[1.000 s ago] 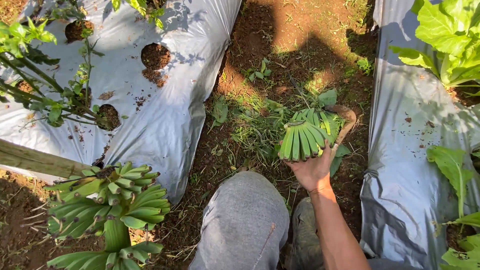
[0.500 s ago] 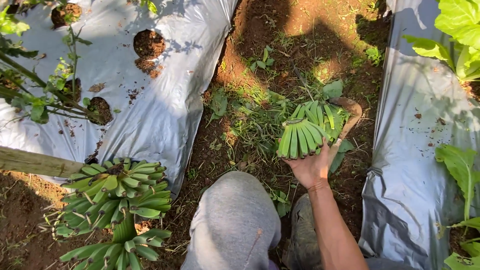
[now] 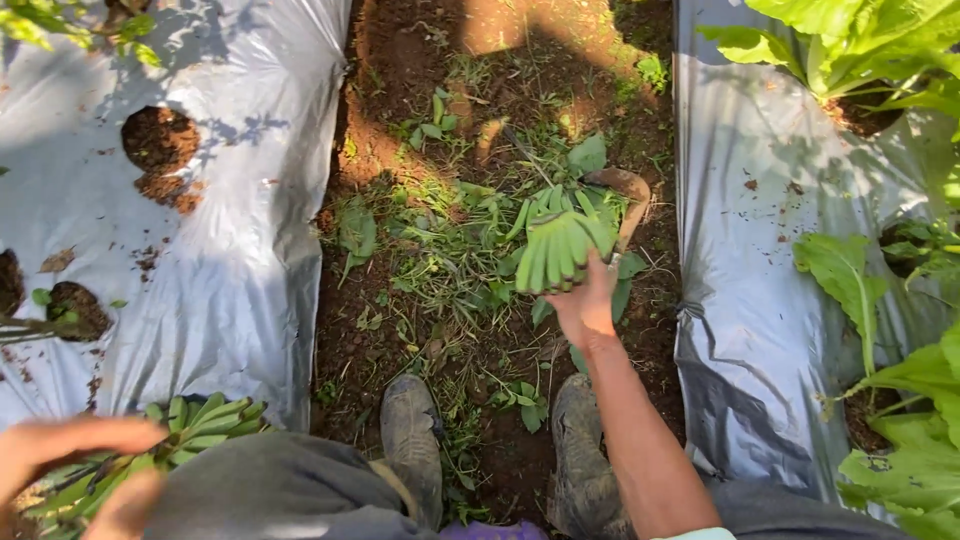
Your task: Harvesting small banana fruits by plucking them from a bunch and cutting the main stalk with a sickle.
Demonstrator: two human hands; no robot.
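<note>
- My right hand [image 3: 585, 305] is stretched forward and low over the furrow, fingers closed around the stalk end of a hand of green bananas [image 3: 560, 250], so the fruits fan away from my palm and hang just above the weeds.
- I judge the grip sits at the crown because that is the one firm spot that carries all the fingers of fruit together.
- The hand of green bananas is in the middle of the soil path [image 3: 400, 330], over a second hand of bananas [image 3: 545, 205] already lying among cut leaves, beside a brown dry husk [image 3: 630, 190].
- My left hand [image 3: 75, 465] is at the bottom left, blurred, fingers loosely curled near a larger banana bunch [image 3: 190, 430] resting at the plastic's edge; I cannot tell whether it grips anything.
- Counted: two hands of fruit in the furrow, one bigger bunch at my left, two muddy boots [image 3: 415, 440], two sheets of silver mulch film [image 3: 240, 250], one on each side, with three planting holes [image 3: 160, 140] visible on the left sheet.
- Broad-leafed plants [image 3: 860, 50] grow through the right sheet.
</note>
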